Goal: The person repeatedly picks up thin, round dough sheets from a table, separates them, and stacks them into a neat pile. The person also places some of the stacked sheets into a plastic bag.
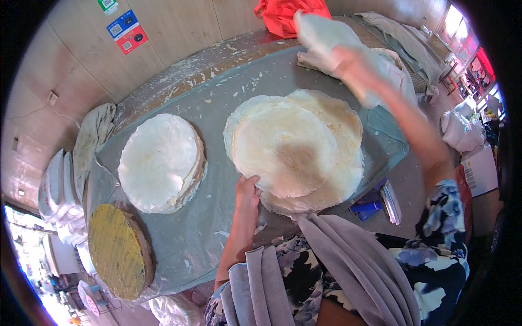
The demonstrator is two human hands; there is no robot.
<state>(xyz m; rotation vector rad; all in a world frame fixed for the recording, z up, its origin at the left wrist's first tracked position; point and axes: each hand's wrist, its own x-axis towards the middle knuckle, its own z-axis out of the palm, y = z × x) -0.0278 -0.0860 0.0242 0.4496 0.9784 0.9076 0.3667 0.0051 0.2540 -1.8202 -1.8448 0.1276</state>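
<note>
Several thin round flatbread sheets lie overlapping in a spread stack before me. Between its fingers and thumb, my left hand pinches the near left edge of this stack. My right hand, blurred by motion, is raised at the upper right and grips a whitish cloth or thin sheet; which of these it is I cannot tell. To the left stands a thick, neat stack of white round sheets. A round board with a yellowish top lies at the near left.
Grey-green plastic sheeting covers the table. Behind it are a red bag and a wall with printed code signs. Folded cloths lie at the far right. A blue object and a shiny roll lie right of the stack.
</note>
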